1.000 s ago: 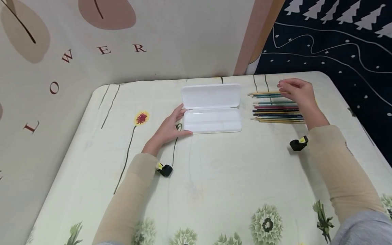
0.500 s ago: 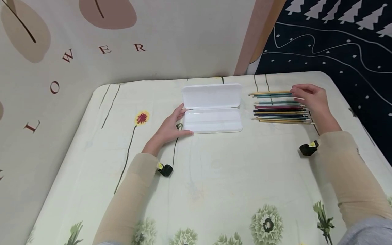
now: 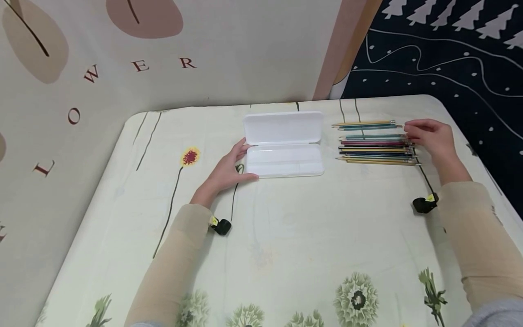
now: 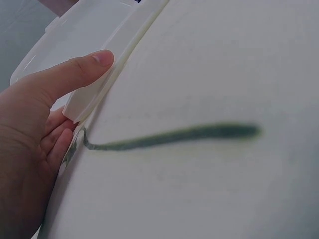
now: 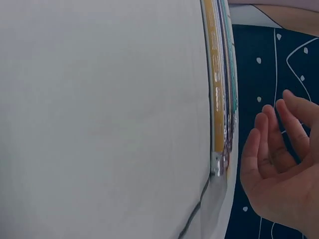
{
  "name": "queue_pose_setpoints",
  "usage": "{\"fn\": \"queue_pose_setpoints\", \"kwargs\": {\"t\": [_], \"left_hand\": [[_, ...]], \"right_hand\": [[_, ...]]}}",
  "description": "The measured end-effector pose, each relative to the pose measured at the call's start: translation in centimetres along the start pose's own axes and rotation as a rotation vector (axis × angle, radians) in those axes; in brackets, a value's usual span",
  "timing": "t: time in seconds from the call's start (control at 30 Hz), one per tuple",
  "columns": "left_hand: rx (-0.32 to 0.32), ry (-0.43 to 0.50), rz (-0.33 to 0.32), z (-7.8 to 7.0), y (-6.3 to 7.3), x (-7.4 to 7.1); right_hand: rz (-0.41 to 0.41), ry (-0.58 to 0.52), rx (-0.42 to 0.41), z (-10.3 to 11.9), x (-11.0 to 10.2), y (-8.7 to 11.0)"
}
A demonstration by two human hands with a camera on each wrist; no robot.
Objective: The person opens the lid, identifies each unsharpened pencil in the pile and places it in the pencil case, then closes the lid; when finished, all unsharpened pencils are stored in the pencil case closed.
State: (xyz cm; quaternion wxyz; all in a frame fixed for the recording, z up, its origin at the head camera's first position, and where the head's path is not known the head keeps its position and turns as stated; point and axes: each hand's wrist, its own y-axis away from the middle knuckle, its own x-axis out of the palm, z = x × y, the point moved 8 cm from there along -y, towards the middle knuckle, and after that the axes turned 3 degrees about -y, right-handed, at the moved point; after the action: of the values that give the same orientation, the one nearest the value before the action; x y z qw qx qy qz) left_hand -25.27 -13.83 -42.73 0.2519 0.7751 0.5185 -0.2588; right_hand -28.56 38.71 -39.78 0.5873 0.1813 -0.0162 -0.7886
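Note:
A white plastic pencil case (image 3: 284, 161) lies with its lid (image 3: 283, 128) raised back on the table. My left hand (image 3: 225, 171) holds its left end, thumb at the front corner and fingers near the hinge; in the left wrist view the thumb lies over the case's edge. To the right of the case, several pencils (image 3: 373, 149) lie side by side, points toward the case. Slightly behind them is a smaller group of yellow and teal pencils (image 3: 365, 124). My right hand (image 3: 434, 138) is at the pencils' right ends, fingers loosely bent and holding nothing in the right wrist view.
A pale flowered cloth (image 3: 286, 245) covers the table. Behind it hangs a light curtain (image 3: 245, 54) with letters, and at the right a dark cloth (image 3: 441, 68) with white trees. Small black cameras (image 3: 221, 227) sit at both wrists.
My right hand has slid rightward along the back pencils, off their ends and slightly toward me, uncovering them. My left hand and the case stay put.

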Motion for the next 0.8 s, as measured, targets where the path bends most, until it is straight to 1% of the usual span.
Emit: {"fn": "queue_pose_setpoints", "kwargs": {"t": [0.17,0.3,0.43,0.6,0.8], "left_hand": [[-0.003,-0.004,-0.003,0.0,-0.1,0.0],[-0.006,-0.010,-0.004,0.1,-0.1,0.0],[-0.005,-0.013,-0.004,0.1,-0.1,0.0],[-0.001,-0.009,-0.003,0.2,-0.1,0.0],[0.001,-0.011,-0.005,0.3,-0.2,0.1]], "right_hand": [[0.022,0.225,0.037,-0.5,-0.6,0.8],[0.044,0.381,0.086,-1.4,-0.9,0.8],[0.065,0.526,0.055,-1.6,-0.9,0.5],[0.088,0.623,-0.004,-1.2,-0.3,0.4],[0.156,0.700,-0.058,-0.8,0.4,0.3]]}}
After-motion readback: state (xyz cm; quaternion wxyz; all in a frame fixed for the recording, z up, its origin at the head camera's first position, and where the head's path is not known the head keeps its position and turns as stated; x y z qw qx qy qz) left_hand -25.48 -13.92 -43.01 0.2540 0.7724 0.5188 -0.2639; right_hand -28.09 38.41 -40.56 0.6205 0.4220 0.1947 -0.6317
